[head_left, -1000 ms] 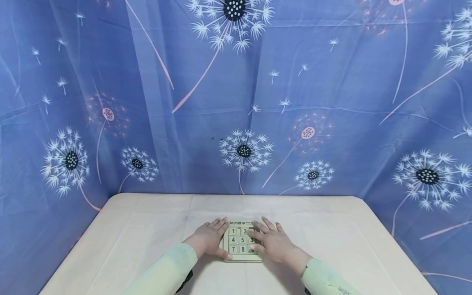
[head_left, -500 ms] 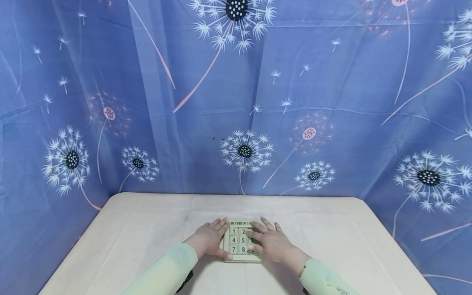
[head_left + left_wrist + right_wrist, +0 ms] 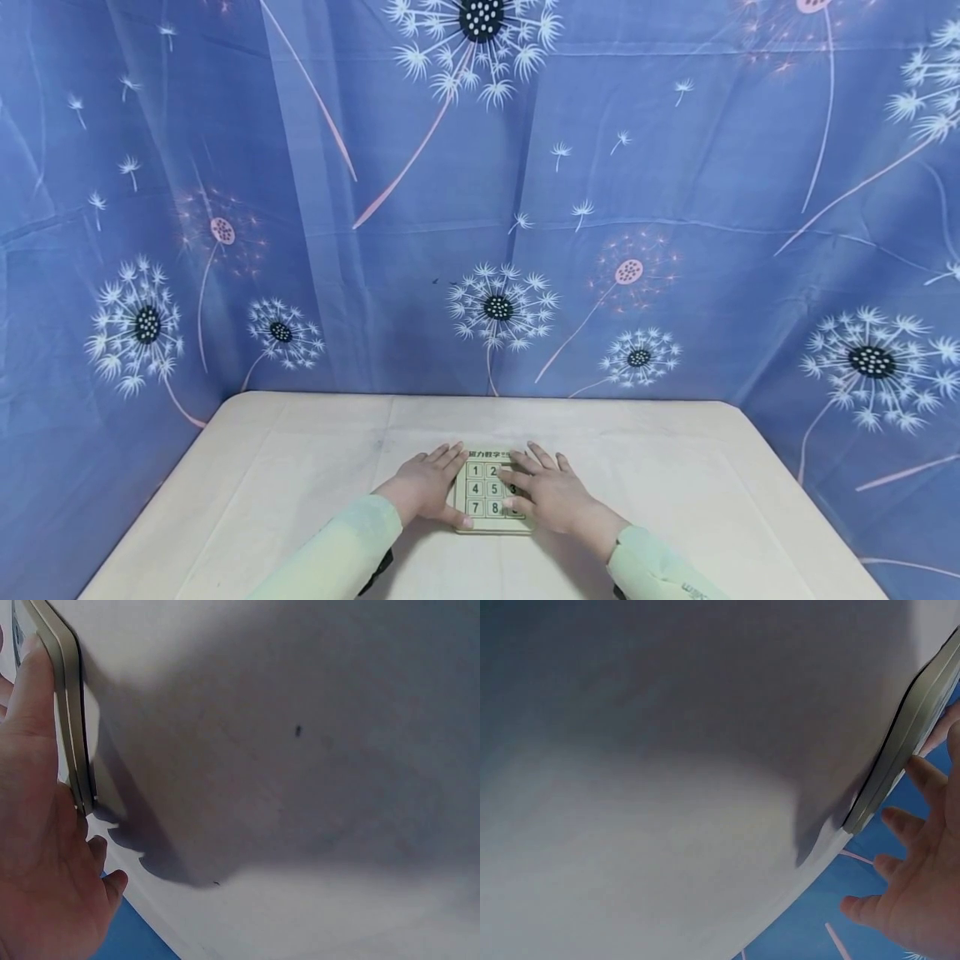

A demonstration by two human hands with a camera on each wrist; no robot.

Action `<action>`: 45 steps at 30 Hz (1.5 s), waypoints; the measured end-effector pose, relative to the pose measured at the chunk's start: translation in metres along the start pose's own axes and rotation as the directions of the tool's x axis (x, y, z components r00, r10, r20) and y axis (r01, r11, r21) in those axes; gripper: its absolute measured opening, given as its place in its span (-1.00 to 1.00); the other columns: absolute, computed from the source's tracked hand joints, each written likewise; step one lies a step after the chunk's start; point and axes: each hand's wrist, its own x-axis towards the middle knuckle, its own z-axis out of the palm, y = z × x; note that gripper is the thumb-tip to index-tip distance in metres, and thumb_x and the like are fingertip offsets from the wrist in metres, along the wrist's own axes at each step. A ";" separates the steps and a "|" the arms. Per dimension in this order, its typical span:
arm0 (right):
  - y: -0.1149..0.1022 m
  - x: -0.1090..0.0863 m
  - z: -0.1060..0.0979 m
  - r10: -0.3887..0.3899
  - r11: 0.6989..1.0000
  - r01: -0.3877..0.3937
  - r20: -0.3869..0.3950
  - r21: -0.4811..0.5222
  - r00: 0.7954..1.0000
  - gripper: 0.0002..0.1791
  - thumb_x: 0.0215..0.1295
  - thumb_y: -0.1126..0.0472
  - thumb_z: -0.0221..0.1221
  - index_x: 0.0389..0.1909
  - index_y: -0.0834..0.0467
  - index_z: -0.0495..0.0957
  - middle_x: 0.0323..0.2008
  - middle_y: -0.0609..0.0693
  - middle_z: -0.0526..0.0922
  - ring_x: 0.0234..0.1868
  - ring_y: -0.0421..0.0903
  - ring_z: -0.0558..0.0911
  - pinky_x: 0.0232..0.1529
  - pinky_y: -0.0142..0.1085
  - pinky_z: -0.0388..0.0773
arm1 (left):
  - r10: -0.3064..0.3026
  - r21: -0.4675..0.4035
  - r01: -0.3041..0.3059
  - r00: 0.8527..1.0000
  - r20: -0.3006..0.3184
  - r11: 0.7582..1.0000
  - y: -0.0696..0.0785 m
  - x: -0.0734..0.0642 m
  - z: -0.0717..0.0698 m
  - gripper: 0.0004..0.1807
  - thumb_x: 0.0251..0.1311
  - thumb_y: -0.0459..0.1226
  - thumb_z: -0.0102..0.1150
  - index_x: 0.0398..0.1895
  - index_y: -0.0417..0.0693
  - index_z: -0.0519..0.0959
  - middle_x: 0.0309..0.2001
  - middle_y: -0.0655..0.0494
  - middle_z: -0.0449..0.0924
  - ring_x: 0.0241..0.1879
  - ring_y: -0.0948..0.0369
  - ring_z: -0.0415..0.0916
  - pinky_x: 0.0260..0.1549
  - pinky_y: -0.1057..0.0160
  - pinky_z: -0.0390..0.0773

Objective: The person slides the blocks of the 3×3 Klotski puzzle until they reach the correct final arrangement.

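A pale green sliding number puzzle (image 3: 498, 525) lies flat at the front middle of the table, its numbered tiles in rows. Tiles 1, 2, 4, 5, 7 and 8 are readable; the right column is partly covered. Along the board's left side rests my left hand (image 3: 426, 485), fingers stretched toward the top left corner and thumb on the lower left frame. My right hand (image 3: 562, 500) spreads over the right side, with its index finger touching near the 2 tile (image 3: 492, 472) and its thumb over the lower right tile. Both wrist views show the puzzle's edge beside each hand.
A cream cloth covers the table (image 3: 315, 442). Behind it and at both sides hangs a blue curtain (image 3: 420, 250) with dandelion prints.
The 2 tile has slid a little left, closing the gap beside the 1, and a dark gap shows at its right. My right fingers shifted slightly left with it; my left hand stayed still.
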 end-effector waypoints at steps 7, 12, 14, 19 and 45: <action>0.000 0.001 0.000 0.006 1.000 -0.006 0.000 -0.002 1.000 -0.35 0.42 -0.27 0.10 0.39 -0.03 0.50 0.53 0.16 0.35 0.59 0.34 0.20 0.45 0.52 0.13 | 0.000 -0.009 0.000 1.000 0.003 1.000 0.001 0.000 -0.002 0.22 -0.01 0.43 0.30 0.62 0.02 0.15 0.67 0.13 0.05 0.66 0.11 0.03 0.61 0.02 0.21; 0.000 0.000 0.000 0.012 1.000 -0.012 0.004 -0.001 1.000 -0.34 0.41 -0.27 0.11 0.40 -0.02 0.50 0.53 0.17 0.35 0.59 0.34 0.20 0.45 0.52 0.12 | 0.000 0.007 0.000 1.000 0.002 1.000 0.002 0.001 -0.002 0.23 -0.03 0.45 0.28 0.62 0.02 0.15 0.67 0.13 0.05 0.65 0.11 0.03 0.61 0.03 0.22; 0.000 -0.001 0.000 0.016 1.000 -0.016 0.003 0.003 1.000 -0.35 0.41 -0.27 0.11 0.39 -0.01 0.50 0.53 0.16 0.35 0.59 0.34 0.20 0.45 0.53 0.12 | 0.004 0.013 -0.004 1.000 -0.001 1.000 0.002 0.002 0.000 0.23 -0.04 0.46 0.27 0.62 0.02 0.15 0.66 0.13 0.06 0.65 0.11 0.04 0.60 0.03 0.23; -0.002 0.000 -0.001 0.018 1.000 -0.018 -0.006 0.014 1.000 -0.37 0.43 -0.26 0.10 0.37 0.00 0.52 0.53 0.15 0.35 0.59 0.34 0.19 0.46 0.52 0.11 | 0.007 0.019 -0.006 1.000 -0.002 1.000 0.001 0.004 0.001 0.23 -0.04 0.46 0.27 0.62 0.02 0.15 0.66 0.12 0.06 0.65 0.11 0.04 0.60 0.03 0.23; -0.003 -0.023 -0.018 -0.038 0.999 0.037 -0.021 -0.011 0.999 -0.38 0.50 -0.18 0.06 0.42 0.07 0.46 0.50 0.23 0.36 0.54 0.41 0.26 0.39 0.53 0.21 | -0.010 0.032 0.010 1.000 0.004 0.999 0.005 -0.001 -0.004 0.23 -0.03 0.45 0.29 0.62 0.01 0.16 0.66 0.12 0.07 0.65 0.11 0.04 0.61 0.03 0.21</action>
